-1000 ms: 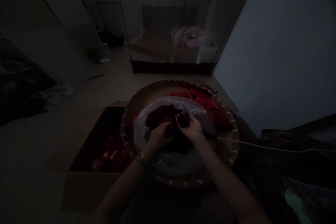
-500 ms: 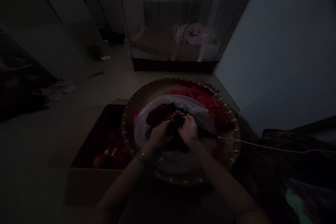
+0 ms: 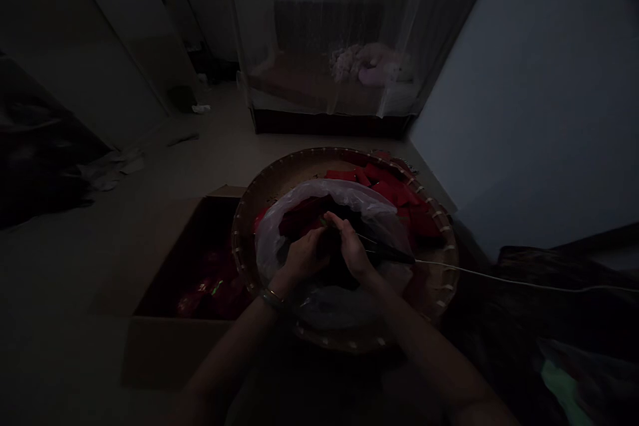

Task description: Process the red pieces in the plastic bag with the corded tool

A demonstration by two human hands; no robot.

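Right hand [image 3: 354,253] — plastic bag [image 3: 269,229] beneath.

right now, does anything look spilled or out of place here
Dark specks lie on the woven basket, outside the plastic bag, so perhaps spilled. A crumpled whitish thing on the far floor looks like dropped litter.

Bare forearms [image 3: 419,339], slim bangle [image 3: 273,297] on left wrist
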